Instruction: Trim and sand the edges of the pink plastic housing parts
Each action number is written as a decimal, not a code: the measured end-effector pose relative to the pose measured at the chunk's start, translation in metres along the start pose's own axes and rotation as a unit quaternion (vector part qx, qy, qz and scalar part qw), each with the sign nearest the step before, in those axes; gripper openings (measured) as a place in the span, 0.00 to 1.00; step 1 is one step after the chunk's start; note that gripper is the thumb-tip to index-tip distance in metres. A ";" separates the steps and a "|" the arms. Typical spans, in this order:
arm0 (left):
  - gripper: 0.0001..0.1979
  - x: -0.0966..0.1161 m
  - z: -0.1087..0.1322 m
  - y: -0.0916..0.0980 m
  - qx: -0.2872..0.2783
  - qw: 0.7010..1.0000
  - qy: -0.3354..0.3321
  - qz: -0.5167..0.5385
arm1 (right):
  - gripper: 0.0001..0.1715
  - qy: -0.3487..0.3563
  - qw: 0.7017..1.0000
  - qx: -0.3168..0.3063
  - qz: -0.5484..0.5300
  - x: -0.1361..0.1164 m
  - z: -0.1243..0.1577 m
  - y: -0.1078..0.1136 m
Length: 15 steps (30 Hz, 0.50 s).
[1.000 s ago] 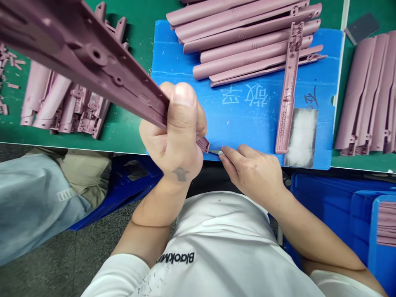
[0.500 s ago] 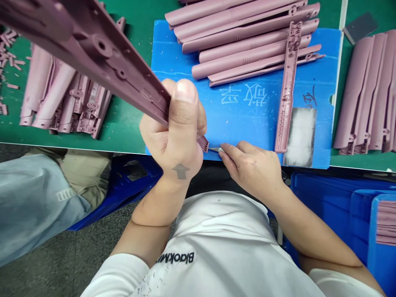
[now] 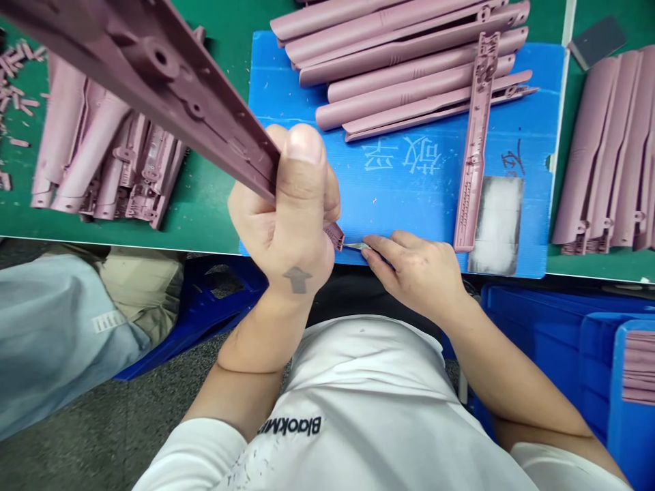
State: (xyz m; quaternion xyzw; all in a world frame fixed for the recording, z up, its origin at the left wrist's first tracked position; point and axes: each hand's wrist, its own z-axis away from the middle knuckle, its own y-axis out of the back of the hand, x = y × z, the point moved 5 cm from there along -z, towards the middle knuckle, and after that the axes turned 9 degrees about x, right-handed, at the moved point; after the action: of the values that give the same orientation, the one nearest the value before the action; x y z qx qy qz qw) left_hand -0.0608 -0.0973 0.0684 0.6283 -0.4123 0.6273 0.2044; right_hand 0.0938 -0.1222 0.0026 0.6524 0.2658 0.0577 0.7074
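Left hand [image 3: 289, 204]: fist curled firmly round a long pink casing [image 3: 205, 123], thumb laid along it. Long axis slants from far up and left of the fist down to the right; a short end pokes out past its right side. Right hand [image 3: 422, 273]: to the right of the left, fingertips pinched on a thin knife [image 3: 355, 245], blade pointing left at that short end. Left hand is nearer, being on the casing; the right meets it only by the blade. Tip right at the end; touching or just shy, cannot tell.

Beyond the right hand, a blue board [image 3: 409, 198] bears a row of pink casings [image 3: 368, 82] and, crossing their ends, a single pink strip [image 3: 473, 157].

Containers: right of the right forearm, a blue bin [image 3: 618, 368] with stacked pink pieces [image 3: 638, 368] inside. Larger blue bin [image 3: 532, 320] just beside; contents not visible.
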 end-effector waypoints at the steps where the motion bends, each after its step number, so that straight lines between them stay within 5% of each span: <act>1: 0.30 -0.001 0.000 0.000 0.003 1.000 0.005 0.001 | 0.28 -0.004 1.000 0.002 0.003 0.000 0.000 0.000; 15: 0.31 -0.006 -0.004 0.003 0.018 0.999 0.032 0.008 | 0.27 -0.018 0.999 0.000 0.031 0.001 -0.003 0.003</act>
State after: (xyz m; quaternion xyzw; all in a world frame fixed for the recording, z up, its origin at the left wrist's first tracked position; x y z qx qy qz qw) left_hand -0.0649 -0.0940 0.0627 0.6084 -0.3987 0.6560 0.2013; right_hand 0.0939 -0.1193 0.0052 0.6611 0.2322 0.0679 0.7102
